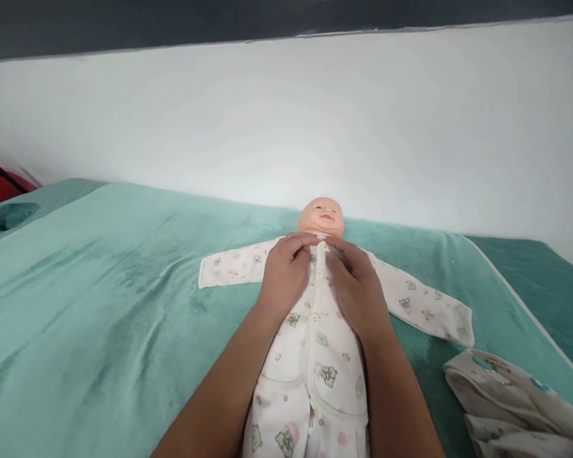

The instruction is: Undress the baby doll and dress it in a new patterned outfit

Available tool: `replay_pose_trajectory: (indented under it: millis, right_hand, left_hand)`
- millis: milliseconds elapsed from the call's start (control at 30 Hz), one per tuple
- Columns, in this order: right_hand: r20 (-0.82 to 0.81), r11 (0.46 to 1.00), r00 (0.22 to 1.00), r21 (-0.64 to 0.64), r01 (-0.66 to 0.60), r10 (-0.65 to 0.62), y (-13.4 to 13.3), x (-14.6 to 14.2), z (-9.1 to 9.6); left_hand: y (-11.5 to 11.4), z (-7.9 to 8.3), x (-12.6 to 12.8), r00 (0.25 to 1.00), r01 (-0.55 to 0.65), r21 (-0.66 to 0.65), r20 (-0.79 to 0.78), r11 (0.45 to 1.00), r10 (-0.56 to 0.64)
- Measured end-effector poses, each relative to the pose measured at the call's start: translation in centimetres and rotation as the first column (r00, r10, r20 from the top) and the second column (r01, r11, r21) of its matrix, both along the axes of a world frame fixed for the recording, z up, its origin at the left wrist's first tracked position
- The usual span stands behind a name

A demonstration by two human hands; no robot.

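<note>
1. The blanket point(100, 305), teal and plush, covers the bed; its white-piped right edge runs from far centre-right down to the near right corner.
2. A white wall point(286, 114) stands just beyond the far edge of the blanket, right behind the doll's head.
3. Left of the doll lies a wide stretch of bare blanket, reaching to the left border of the view. At the far left a red and black object point(0, 184) sits past the blanket's edge.
4. On the right the room is narrower: a folded cloth point(510, 401) with the same print lies near the right edge, just beside the end of the right sleeve.
5. The doll point(321, 216) lies on its back in the middle of the blanket, head far, legs near, arms spread to both sides.
6. It wears a white suit point(315, 356) printed with small green bears and pink spots. A row of buttons runs down the centre front, and two pockets sit lower down.
7. The left hand point(286, 270) rests on the doll's chest, fingers curled at the collar, pinching the fabric at the top of the button strip.
8. The right hand point(358, 286) lies beside it, touching it, fingers bent onto the same collar edge under the chin.
</note>
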State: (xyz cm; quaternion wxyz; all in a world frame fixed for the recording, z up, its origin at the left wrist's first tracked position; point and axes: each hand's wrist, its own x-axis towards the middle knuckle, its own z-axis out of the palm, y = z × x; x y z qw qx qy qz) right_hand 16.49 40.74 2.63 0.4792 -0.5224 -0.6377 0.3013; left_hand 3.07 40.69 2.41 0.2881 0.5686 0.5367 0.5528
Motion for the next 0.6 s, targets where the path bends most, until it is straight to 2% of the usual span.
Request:
replay_pose_trajectory:
  millis: [233,467,600]
  right_hand:
    - [0.039,1.0,0.999,0.01,-0.014,0.014,0.2,0.0,-0.1]
    - [0.015,0.994,0.997,0.079,-0.08,0.079,1.1,0.2,-0.6]
    - [0.005,0.99,0.998,0.124,-0.068,0.068,1.8,0.1,-0.6]
  left_hand:
    - [0.3,-0.5,-0.2,0.999,0.038,0.068,-0.004,0.997,-0.037]
    - [0.4,-0.5,-0.3,0.995,0.097,0.069,-0.046,0.993,-0.094]
    - [0.4,-0.5,-0.2,0.991,0.106,0.061,-0.083,0.992,-0.101]
